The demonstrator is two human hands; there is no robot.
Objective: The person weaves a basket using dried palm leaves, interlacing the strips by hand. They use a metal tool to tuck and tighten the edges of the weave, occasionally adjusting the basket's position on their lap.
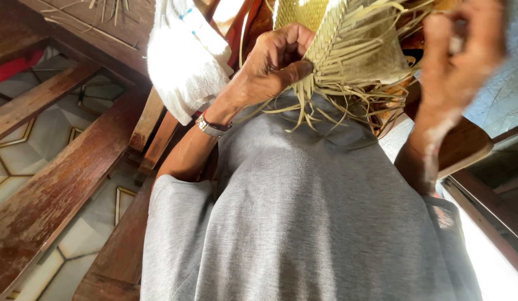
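Note:
A piece of woven palm-leaf work (356,47) is held up in front of my grey shirt, loose strip ends hanging from its lower edge. My left hand (273,64), a wristwatch on its wrist, pinches the lower left corner of the weave between thumb and fingers. My right hand (456,56) is raised at the right edge of the weave, blurred, fingers curled; what it grips cannot be told.
A white cloth (183,61) hangs at the upper left beside my left hand. Worn wooden beams (52,189) run diagonally on the left over a pale patterned tile floor (25,150). More wooden furniture (482,184) stands at the right.

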